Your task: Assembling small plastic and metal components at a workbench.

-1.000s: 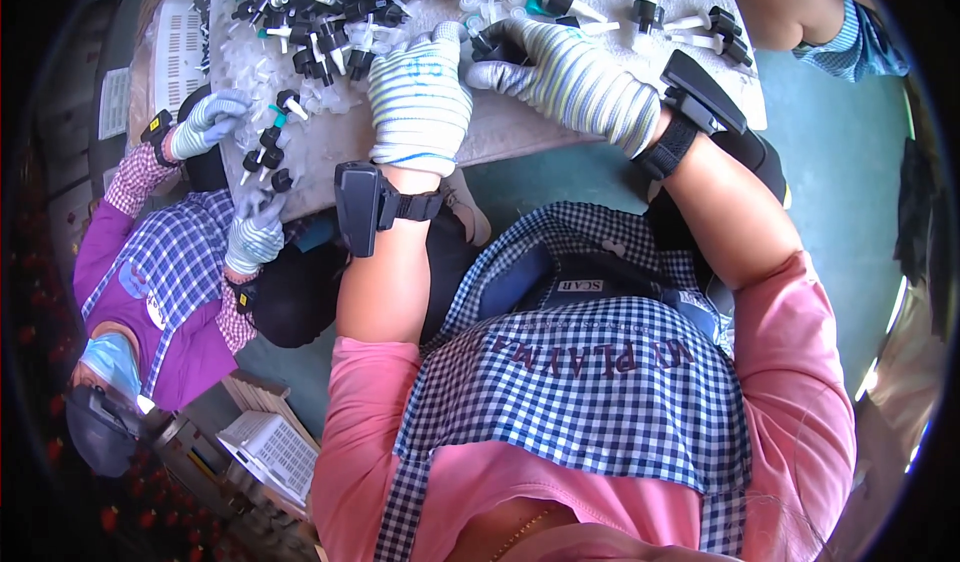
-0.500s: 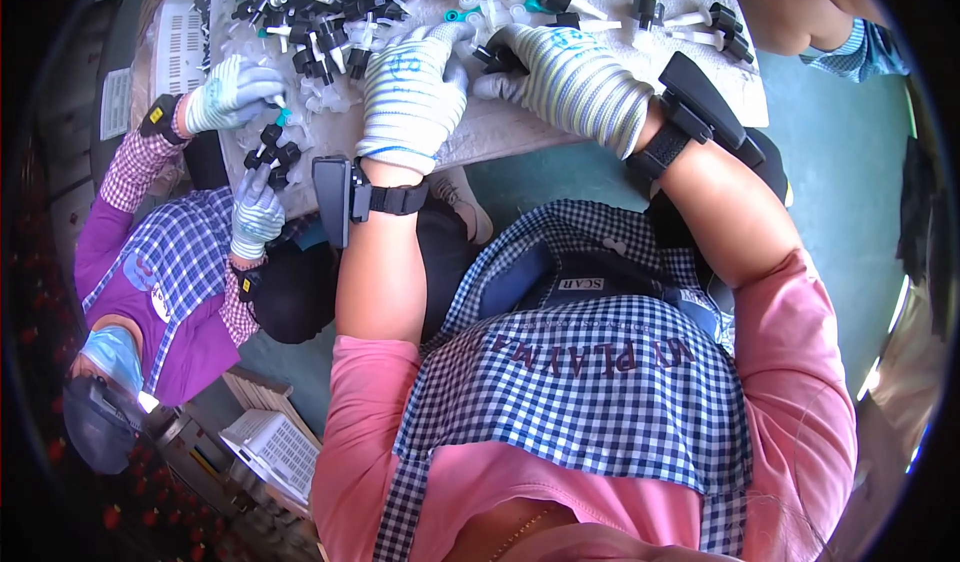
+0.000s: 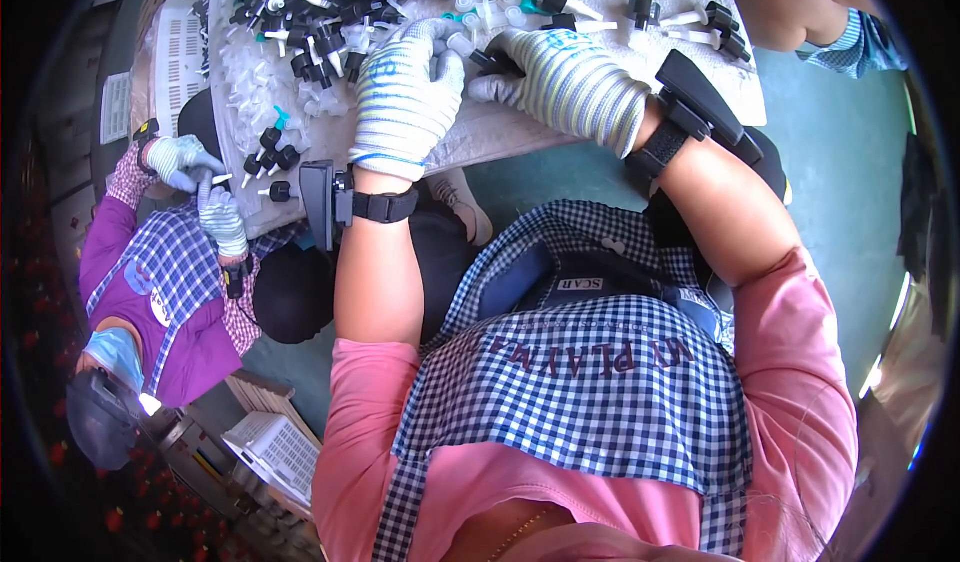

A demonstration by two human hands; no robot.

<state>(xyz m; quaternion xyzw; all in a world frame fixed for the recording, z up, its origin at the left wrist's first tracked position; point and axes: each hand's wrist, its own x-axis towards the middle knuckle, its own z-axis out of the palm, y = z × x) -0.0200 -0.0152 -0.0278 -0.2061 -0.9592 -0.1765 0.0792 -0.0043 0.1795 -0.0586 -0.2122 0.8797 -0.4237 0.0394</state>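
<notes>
My left hand (image 3: 403, 102), in a white striped work glove, is closed at the table's near edge. A small translucent plastic piece (image 3: 462, 45) shows between its thumb and fingertips. Facing it, my right hand (image 3: 570, 80), gloved alike, is curled around a black pump head (image 3: 489, 61); most of that part is hidden by the fingers. The two pieces meet or nearly meet between my hands. Just beyond them lies a heap of black pump heads (image 3: 330, 37) with white nozzles, mixed with clear and teal plastic bits.
Several assembled pumps (image 3: 645, 12) lie at the right of the white table (image 3: 700, 92). Clear parts (image 3: 255, 82) are piled at the left. A co-worker's gloved hands (image 3: 210, 187) work at the left corner, near a few black pump heads (image 3: 270, 152). Another person's arm (image 3: 800, 12) is at the far right.
My left hand has shifted slightly left, and the translucent piece now shows at its fingertips. My right hand stays nearly in place. The co-worker's hands have moved left, away from the black pump heads.
</notes>
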